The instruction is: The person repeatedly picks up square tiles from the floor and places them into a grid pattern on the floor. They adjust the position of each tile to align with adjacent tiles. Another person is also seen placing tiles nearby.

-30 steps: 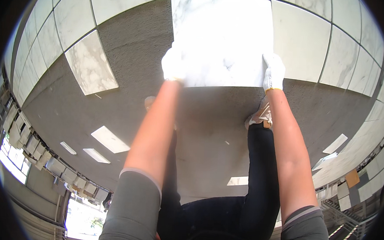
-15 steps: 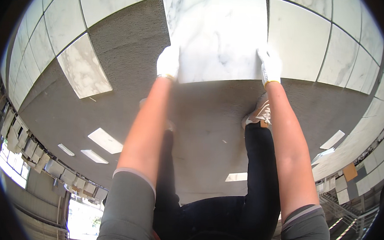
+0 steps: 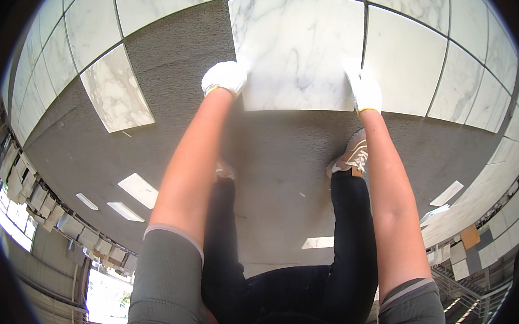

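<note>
One squarish tile (image 3: pixel 297 49), white with thin grey veins, sat in the nearest tile row, a dark joint (image 3: pixel 364 38) dividing it from a pale tile (image 3: pixel 402 61) rightward. Left hand (image 3: pixel 224 78) and right hand (image 3: pixel 365 90) (both white-gloved) were at opposite side edges; couldn't tell whether either gripped. Leftward: bare grey floor (image 3: pixel 180 52), then a brown-veined tile (image 3: pixel 118 88). Near edge faced the person; long axis unclear.
</note>
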Demonstrator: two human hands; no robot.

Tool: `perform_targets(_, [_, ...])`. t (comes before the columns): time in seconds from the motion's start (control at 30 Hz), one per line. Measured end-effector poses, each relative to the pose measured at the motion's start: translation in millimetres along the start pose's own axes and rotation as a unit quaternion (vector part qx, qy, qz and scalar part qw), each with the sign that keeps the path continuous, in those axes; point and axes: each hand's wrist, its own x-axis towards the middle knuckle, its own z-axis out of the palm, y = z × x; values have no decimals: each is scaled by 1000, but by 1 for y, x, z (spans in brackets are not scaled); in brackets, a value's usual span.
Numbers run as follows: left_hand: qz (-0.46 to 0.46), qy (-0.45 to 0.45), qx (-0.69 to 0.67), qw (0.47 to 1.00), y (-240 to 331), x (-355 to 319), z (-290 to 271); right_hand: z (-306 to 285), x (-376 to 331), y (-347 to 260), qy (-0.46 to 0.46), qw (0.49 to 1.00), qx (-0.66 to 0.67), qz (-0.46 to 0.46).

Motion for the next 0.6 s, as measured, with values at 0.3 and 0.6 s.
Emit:
perform_targets(0.3, [-40, 136, -164, 976, -16, -37, 20, -4, -3, -10, 2, 997, -66, 38])
perform_targets(0.6, [-48, 163, -234, 957, -10, -17, 63, -18, -2, -12, -49, 993, -104, -12])
